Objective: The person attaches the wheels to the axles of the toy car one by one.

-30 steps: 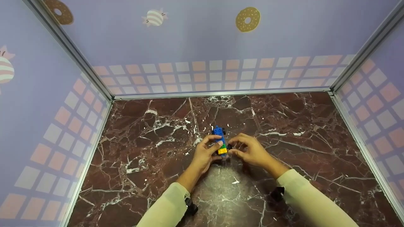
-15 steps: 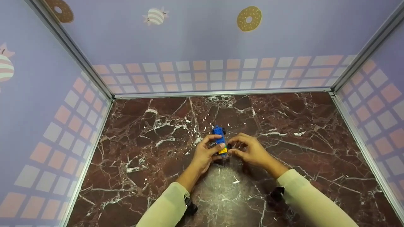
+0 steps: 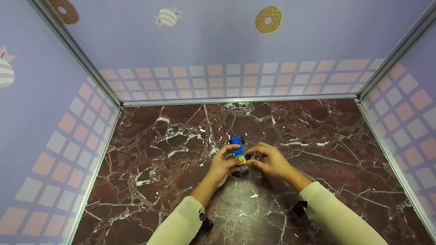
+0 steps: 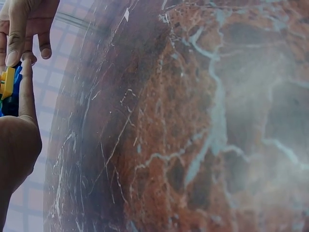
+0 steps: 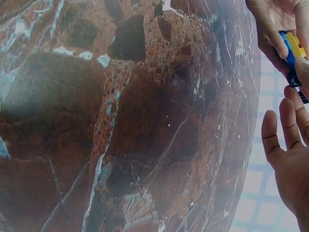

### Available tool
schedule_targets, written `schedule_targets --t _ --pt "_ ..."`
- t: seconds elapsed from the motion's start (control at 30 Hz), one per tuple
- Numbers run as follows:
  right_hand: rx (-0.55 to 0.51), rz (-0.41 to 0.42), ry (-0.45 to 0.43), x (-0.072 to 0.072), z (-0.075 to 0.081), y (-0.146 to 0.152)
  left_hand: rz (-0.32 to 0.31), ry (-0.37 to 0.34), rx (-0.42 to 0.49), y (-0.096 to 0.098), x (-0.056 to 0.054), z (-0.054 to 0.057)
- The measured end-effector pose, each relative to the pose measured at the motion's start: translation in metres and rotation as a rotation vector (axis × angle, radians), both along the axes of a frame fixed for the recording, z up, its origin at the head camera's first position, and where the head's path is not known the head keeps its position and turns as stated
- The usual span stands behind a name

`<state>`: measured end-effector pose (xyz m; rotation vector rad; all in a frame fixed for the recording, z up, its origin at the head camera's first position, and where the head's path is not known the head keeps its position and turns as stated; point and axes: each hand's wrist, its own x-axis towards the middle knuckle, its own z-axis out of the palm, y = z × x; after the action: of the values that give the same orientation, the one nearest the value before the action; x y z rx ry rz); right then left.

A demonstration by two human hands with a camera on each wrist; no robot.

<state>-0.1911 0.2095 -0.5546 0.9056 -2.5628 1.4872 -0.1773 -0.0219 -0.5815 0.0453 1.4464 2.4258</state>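
A toy car [image 3: 239, 150] built of bricks, with a long blue base, points away from me in the head view. Near its close end sit a green brick [image 3: 240, 156] and a yellow brick [image 5: 293, 44]. My left hand [image 3: 219, 167] grips the car from the left, thumb over the green and yellow bricks and fingers beneath and across the blue part. From the right, my right hand [image 3: 272, 164] pinches a black wheel [image 3: 248, 157] at the car's near right side. Another black wheel [image 3: 242, 140] shows at the far right end. Fingers hide the car's left side.
Both hands are over a dark red marbled tabletop [image 3: 163, 190]. Lilac panels [image 3: 218, 44] with metal edging enclose it at the back, left and right. A black wrist strap device [image 3: 205, 223] sits at the left sleeve, another [image 3: 299, 208] at the right.
My left thumb has slid toward the near end, onto the green and yellow bricks. The car has shifted very slightly; the right hand stays at the wheel.
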Motion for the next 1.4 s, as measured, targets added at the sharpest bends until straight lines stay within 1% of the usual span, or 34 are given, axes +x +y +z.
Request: schedule_targets --t 0.27,0.63,0.9,1.13,1.4 --pt "0.019 -0.005 0.012 -0.001 0.005 0.001 0.004 -0.003 -0.003 0.002 0.000 0.004" --pt "0.045 -0.052 -0.015 -0.002 0.014 -0.002 0.000 0.017 0.033 0.005 -0.001 0.005" --pt "0.022 -0.063 -0.022 -0.002 0.014 -0.001 0.002 0.010 0.024 0.007 -0.001 0.007" --pt "0.009 -0.085 -0.054 -0.001 0.014 0.000 0.004 -0.014 0.032 0.008 0.000 0.008" --pt "-0.016 -0.082 -0.058 0.001 0.014 -0.001 0.002 -0.017 0.029 0.007 0.000 0.008"
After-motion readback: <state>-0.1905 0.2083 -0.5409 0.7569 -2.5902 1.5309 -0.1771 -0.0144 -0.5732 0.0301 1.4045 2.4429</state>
